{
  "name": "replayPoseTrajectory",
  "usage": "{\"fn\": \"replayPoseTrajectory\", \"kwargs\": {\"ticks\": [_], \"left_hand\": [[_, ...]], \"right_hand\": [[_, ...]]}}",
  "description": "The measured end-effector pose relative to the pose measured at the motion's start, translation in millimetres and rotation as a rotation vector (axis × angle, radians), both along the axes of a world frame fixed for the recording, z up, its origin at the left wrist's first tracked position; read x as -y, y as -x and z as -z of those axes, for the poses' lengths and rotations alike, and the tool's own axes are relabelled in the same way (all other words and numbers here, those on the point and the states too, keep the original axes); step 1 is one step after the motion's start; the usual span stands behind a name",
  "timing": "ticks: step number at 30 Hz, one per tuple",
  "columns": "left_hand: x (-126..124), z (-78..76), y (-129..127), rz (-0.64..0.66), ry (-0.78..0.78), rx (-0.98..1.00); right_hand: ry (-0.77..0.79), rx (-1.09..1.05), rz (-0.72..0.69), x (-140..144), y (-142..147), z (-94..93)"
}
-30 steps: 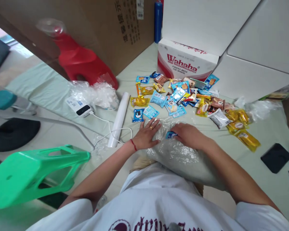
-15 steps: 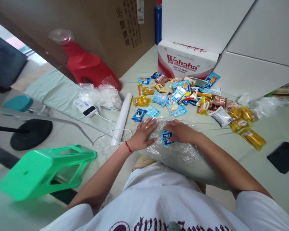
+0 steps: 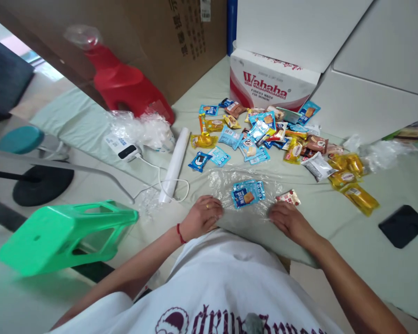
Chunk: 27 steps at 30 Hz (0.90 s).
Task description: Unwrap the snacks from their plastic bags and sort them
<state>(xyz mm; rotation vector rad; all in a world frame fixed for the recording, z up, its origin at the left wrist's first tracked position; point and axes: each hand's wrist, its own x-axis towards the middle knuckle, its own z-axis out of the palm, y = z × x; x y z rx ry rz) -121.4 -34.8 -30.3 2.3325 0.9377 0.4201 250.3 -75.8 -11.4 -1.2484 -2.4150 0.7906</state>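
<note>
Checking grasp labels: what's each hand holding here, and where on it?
Left hand and right hand each grip the near edge of the clear plastic bag; blue snack packet lies inside.

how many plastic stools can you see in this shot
2. A green stool lies tipped on its side at the lower left; a red stool sits further back at the upper left, beside the big cardboard box.
</note>
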Motion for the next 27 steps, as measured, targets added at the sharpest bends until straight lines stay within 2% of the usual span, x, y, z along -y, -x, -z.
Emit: {"fn": "replayPoseTrajectory", "kwargs": {"ticks": [4,6,8,10,12,14,16,19,23,27], "left_hand": [[-21.9,-7.5,-2.3,-0.262,0.176,0.091],[-33.4,-9.8,-9.7,-0.408,0.148,0.011],[-44.2,-8.9,-19.4,-0.535,0.037,-0.117],[-52.4,-5.2,-28.6,-0.625,-0.064,-0.243],[-56.7,0.3,-35.6,-0.702,-0.102,-0.310],[-57.7,5.5,-39.9,-0.783,-0.109,-0.290],[-57.4,9.1,-42.0,-0.839,-0.117,-0.215],[-58.8,10.5,-43.0,-0.876,-0.107,-0.104],[-65.3,7.4,-45.1,-0.901,-0.026,-0.063],[-72.2,3.8,-47.8,-0.908,0.091,-0.062]], "right_hand": [[0.139,-0.024,0.077,-48.7,-4.1,-22.9],[0.212,0.022,0.130,-75.2,-3.7,-29.7],[0.246,0.166,0.161,-99.5,0.6,-31.4],[0.206,0.404,0.187,-119.9,8.2,-31.7],[0.093,0.609,0.220,-136.7,18.4,-34.0],[-0.036,0.653,0.216,-151.0,31.1,-38.1],[-0.100,0.576,0.117,-163.9,46.6,-41.1],[-0.051,0.510,-0.047,-182.0,72.4,-38.4],[0.108,0.564,-0.036,-204.9,94.8,-29.4],[0.231,0.466,-0.108,-219.2,91.9,-30.6]]}}
